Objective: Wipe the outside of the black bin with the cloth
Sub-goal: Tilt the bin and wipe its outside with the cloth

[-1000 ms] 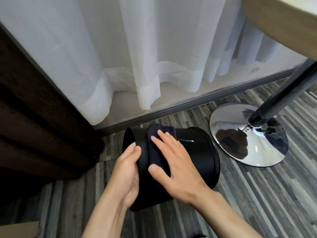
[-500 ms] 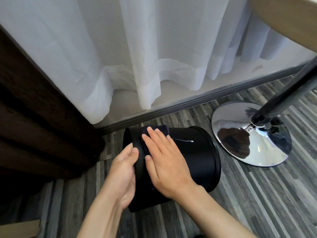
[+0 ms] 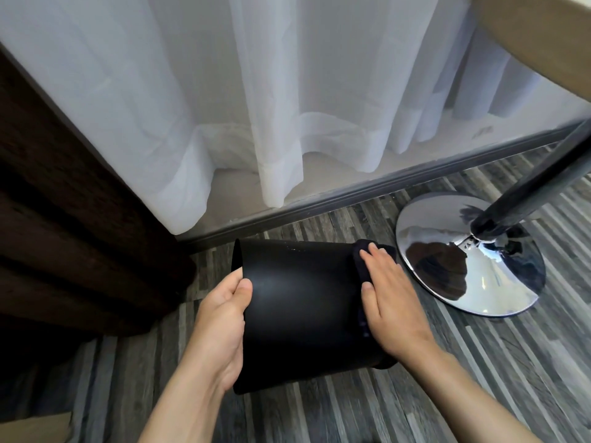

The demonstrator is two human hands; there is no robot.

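Bin (image 3: 300,311), black and smooth, lies on its side on the floor (image 3: 447,394) at the centre of the frame, its open mouth turned to the left and its wider end to the right. Inside the mouth nothing can be made out, only darkness. The dark cloth (image 3: 359,260) is mostly hidden under the right hand (image 3: 391,302); only a rumpled edge shows along the fingers, hard to tell apart from the bin's matte wall. That hand lies flat and spread on the cloth, pressing it against the bin near the right end, clenched on nothing. The left hand (image 3: 224,324) has its grip on the bin's rim at the left, thumb on the outer wall and fingers curled out of sight inside.

Just right of the bin stands a shiny chrome table base (image 3: 463,270), round and cone-shaped, with a dark pole (image 3: 531,183) rising to the upper right. The tabletop (image 3: 537,36) is cut off at the upper right corner. Sheer white curtains (image 3: 256,91) hang in folds across the top. Dark wooden furniture (image 3: 64,219) fills the left side. A grey rail (image 3: 367,190) runs along the curtain foot. The floor is grey striped wood-grain planking.
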